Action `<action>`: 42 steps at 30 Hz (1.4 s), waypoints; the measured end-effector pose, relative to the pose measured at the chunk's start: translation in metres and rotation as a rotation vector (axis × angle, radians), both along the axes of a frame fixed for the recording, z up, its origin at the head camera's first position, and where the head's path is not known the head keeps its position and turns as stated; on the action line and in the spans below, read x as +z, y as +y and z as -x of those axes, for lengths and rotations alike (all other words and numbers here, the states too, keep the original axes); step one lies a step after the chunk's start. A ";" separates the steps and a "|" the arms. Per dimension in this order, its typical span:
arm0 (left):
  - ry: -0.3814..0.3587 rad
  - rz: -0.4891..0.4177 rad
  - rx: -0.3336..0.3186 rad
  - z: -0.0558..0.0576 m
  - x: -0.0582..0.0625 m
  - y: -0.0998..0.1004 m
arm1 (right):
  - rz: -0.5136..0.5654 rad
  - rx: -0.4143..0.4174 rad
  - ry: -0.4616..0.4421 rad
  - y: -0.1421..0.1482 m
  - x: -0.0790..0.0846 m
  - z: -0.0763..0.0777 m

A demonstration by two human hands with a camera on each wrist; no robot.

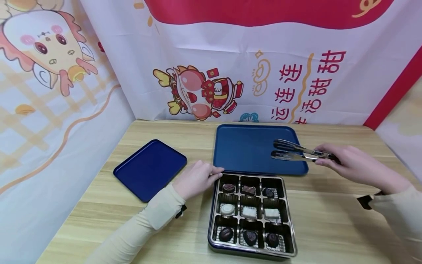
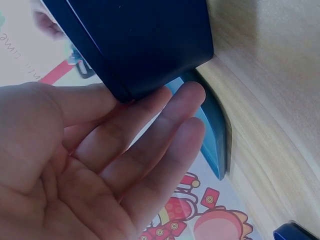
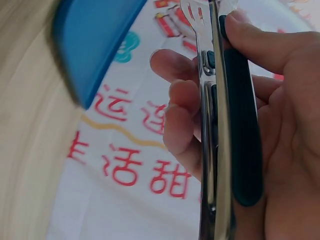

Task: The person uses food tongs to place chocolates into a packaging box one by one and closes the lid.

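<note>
At the left back corner of a chocolate box (image 1: 250, 252), my left hand (image 1: 199, 179) pinches the edge between thumb and index finger; its other fingers extend loosely in the left wrist view. The box is divided into square compartments: dark chocolates (image 1: 225, 234) in the front and back rows, white ones (image 1: 249, 212) in the middle row. My right hand (image 1: 346, 163) grips metal tongs (image 1: 298, 151) by their dark handle pads (image 3: 245, 140). The tongs' two ends are apart and point left, over the right part of a large blue tray (image 1: 247, 150). Nothing is between them.
A smaller dark blue tray (image 1: 151, 168) lies on the wooden table (image 1: 184, 238), left of my left hand. The large tray lies just behind the box. A printed cloth (image 1: 230, 44) hangs along the table's back edge and left side.
</note>
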State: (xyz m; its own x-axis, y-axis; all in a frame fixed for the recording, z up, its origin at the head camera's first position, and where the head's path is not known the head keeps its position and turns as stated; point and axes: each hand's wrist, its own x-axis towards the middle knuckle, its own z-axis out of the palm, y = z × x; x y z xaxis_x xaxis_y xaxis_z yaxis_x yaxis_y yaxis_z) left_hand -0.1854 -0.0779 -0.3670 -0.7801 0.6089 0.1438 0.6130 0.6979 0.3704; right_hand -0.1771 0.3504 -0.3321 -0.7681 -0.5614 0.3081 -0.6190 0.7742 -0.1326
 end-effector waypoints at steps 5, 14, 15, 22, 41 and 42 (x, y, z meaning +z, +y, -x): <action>0.009 0.000 -0.003 0.000 0.000 0.001 | 0.024 -0.046 -0.053 0.012 -0.014 0.021; 0.003 -0.001 -0.002 0.000 -0.001 0.001 | -0.031 -0.103 -0.110 0.025 -0.032 0.049; 0.002 -0.001 -0.001 0.000 -0.001 0.001 | -0.036 -0.108 -0.117 0.025 -0.034 0.051; 0.004 -0.003 -0.003 0.001 -0.002 0.001 | -0.080 -0.128 -0.115 0.030 -0.043 0.061; -0.002 -0.011 -0.003 0.000 -0.002 0.000 | -0.071 -0.013 -0.005 0.027 -0.057 0.076; -0.003 -0.009 -0.005 0.000 -0.002 0.000 | -0.067 -0.010 -0.002 0.026 -0.057 0.076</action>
State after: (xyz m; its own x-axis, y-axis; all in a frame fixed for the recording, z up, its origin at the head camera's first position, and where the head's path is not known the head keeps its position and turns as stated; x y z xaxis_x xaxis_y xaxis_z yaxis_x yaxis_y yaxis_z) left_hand -0.1858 -0.0776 -0.3687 -0.7776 0.6112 0.1476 0.6153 0.6915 0.3785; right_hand -0.2535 0.3766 -0.3893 -0.7745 -0.5727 0.2687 -0.6107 0.7876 -0.0816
